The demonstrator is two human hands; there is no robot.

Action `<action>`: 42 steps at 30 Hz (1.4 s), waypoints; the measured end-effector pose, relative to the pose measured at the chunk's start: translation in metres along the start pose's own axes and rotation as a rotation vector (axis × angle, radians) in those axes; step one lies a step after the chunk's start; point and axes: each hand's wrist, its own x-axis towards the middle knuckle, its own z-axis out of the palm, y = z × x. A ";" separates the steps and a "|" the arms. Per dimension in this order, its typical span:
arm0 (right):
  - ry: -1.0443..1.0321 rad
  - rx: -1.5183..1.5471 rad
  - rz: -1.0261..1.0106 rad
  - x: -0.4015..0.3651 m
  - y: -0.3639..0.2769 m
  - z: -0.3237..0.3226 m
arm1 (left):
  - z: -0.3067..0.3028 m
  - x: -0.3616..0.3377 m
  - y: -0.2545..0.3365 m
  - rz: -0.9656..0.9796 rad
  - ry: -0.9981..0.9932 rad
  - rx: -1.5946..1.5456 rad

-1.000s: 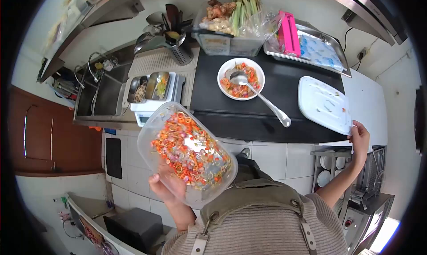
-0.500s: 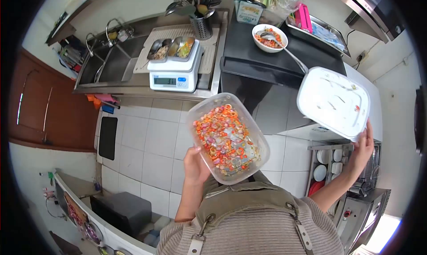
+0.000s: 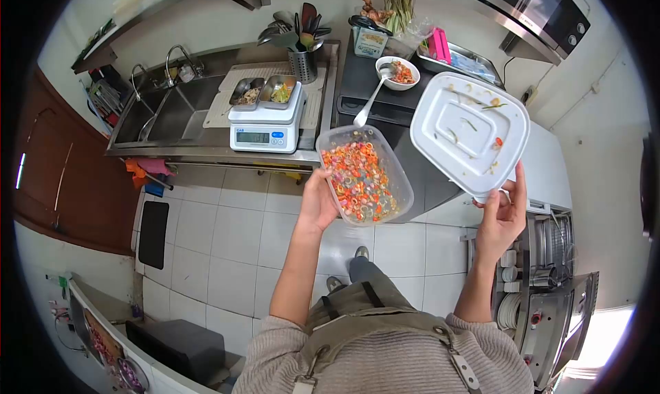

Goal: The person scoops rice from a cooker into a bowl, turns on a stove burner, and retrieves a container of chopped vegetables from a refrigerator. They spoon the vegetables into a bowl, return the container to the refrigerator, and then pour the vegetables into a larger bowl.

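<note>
My left hand (image 3: 319,200) grips the left side of a clear plastic container (image 3: 397,181) filled with chopped red, orange and purple pieces (image 3: 359,181). On the right, my right hand (image 3: 503,212) holds a white lid (image 3: 470,129) by its lower corner, with bits of food stuck on its upturned face. Beyond the container, a white bowl (image 3: 405,85) of similar chopped pieces stands on the black counter, and a spoon (image 3: 371,102) leans out of it. The spoon's handle end is close to the container's far edge.
A white scale (image 3: 265,136) with two metal trays of food stands beside the sink (image 3: 180,109). Behind are a utensil holder (image 3: 303,65), a plastic tub (image 3: 370,42) and a metal tray (image 3: 489,74). Dish racks (image 3: 512,284) stand at the lower right.
Both hands have moved away from the body towards the counter, carrying container and lid. The spoon in the bowl has swung from pointing right to pointing down-left. The view has shifted.
</note>
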 end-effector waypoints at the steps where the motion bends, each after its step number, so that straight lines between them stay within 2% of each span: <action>1: 0.001 -0.001 0.000 0.001 0.001 0.000 | 0.004 0.004 0.003 -0.001 0.000 0.000; 3: 0.042 -0.010 0.036 0.002 0.002 0.000 | 0.009 0.013 0.007 0.056 0.017 0.026; 8: 0.048 -0.008 0.103 0.005 0.017 -0.005 | 0.002 0.026 0.016 -0.062 -0.046 -0.002; 12: 0.073 0.025 0.159 0.006 0.025 -0.005 | 0.010 0.028 0.020 -0.036 0.050 0.008; 21: 0.188 0.065 0.148 0.022 0.033 -0.004 | 0.019 0.027 0.019 0.002 0.031 0.008; 25: 0.263 0.290 0.267 0.056 0.101 -0.010 | 0.011 0.028 0.018 -0.018 0.006 0.022; 29: 0.294 0.292 0.319 0.080 0.170 -0.017 | 0.022 0.021 0.018 0.011 -0.015 0.017; 31: 0.274 0.277 0.484 0.087 0.183 -0.019 | 0.030 0.020 0.013 0.075 -0.015 0.038; 33: 0.221 0.224 0.492 0.088 0.182 -0.023 | 0.031 0.022 0.003 0.091 -0.018 0.040; 35: 0.087 -0.147 0.671 0.091 0.167 -0.026 | 0.032 0.026 -0.015 0.162 0.023 0.044; 36: 0.082 -0.740 0.363 0.085 0.216 -0.041 | 0.041 0.021 -0.023 0.175 0.049 0.049; 37: 0.107 -1.011 -0.060 0.076 0.193 -0.033 | 0.046 0.019 -0.033 0.180 0.045 0.042; 38: -0.030 -0.841 0.016 0.071 0.168 -0.027 | 0.051 0.017 -0.045 0.248 0.063 0.058; 39: -0.166 -0.671 0.094 0.067 0.109 -0.006 | 0.054 0.016 -0.056 0.313 0.084 0.075; 41: -0.566 -0.538 0.108 0.052 0.059 0.018 | 0.053 0.014 -0.078 0.298 0.078 0.064; 42: -0.622 -0.619 -0.021 0.042 0.054 0.026 | 0.059 0.010 -0.085 0.305 0.084 0.030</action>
